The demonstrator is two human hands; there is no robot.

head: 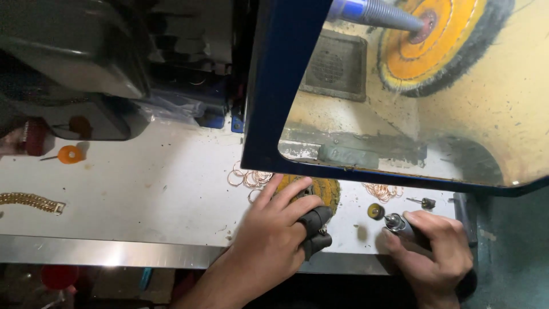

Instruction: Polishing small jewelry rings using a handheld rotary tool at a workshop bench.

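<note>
My left hand [273, 229] rests on the white bench [148, 189], its fingers bent around a dark rubbery block [315, 229] that lies against a yellow cloth buffing wheel [325, 189]. My right hand [434, 252] grips a small rotary handpiece [399, 224] with a metal tip. A small yellow buff [375, 211] on that tip points toward the left hand. Thin copper-coloured wire rings [250, 178] lie just beyond the left hand, and more rings [383, 191] lie beyond the handpiece.
A blue-framed hood [269, 103] encloses a large yellow polishing wheel [432, 43] on a spindle. A loose bit [424, 202] lies near the rings. A gold chain bracelet [31, 201] and an orange mounted buff [70, 154] sit at left. Dark machine housing [74, 63] stands behind.
</note>
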